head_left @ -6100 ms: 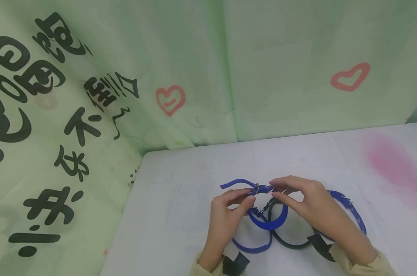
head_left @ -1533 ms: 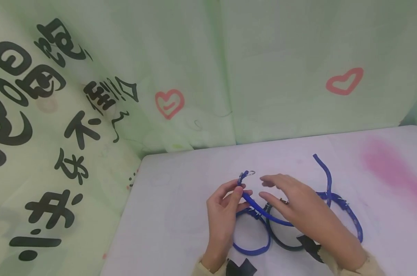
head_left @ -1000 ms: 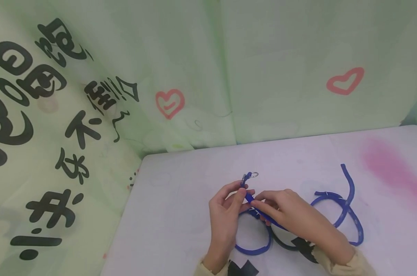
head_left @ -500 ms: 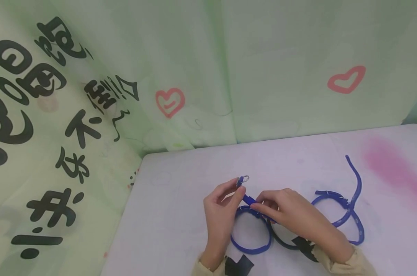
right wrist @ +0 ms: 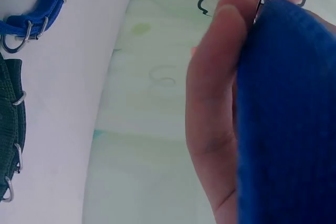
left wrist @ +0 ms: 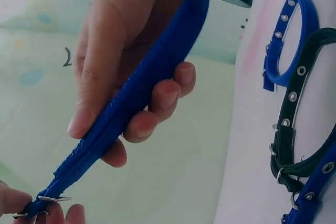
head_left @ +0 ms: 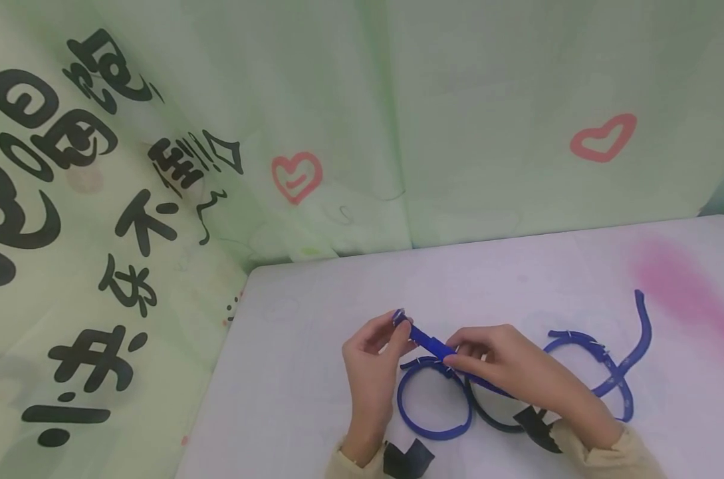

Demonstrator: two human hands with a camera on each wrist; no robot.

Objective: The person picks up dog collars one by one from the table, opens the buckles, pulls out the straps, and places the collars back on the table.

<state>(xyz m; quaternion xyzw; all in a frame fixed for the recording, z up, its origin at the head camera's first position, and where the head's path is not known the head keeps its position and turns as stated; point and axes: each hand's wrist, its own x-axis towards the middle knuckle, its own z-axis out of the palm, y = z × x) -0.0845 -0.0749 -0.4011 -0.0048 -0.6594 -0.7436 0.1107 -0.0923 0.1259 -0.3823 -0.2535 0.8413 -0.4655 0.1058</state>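
A blue buckle collar (head_left: 435, 347) is stretched between both hands, its strap running down to the right under the right hand. My left hand (head_left: 373, 366) pinches its buckle end; the metal buckle (left wrist: 52, 199) shows in the left wrist view. With thumb and curled fingers, my right hand (head_left: 508, 359) grips the strap farther along. Beyond the right forearm, a blue strap end (head_left: 641, 319) sticks up. Below the hands lie a buckled blue collar (head_left: 436, 436) and a dark green collar (head_left: 493, 419), partly hidden by the right hand. In the right wrist view blue strap fills the near right side.
Another blue collar (head_left: 627, 399) lies at the right, crossed by the strap end in the head view. All rest on a white table (head_left: 290, 366) with a pink patch (head_left: 679, 279). A green printed curtain (head_left: 487, 166) hangs behind and to the left.
The collar held as a closed loop is now unbuckled and drawn out long. My right hand has come back onto the strap; my left hand has shifted left with the buckle end.
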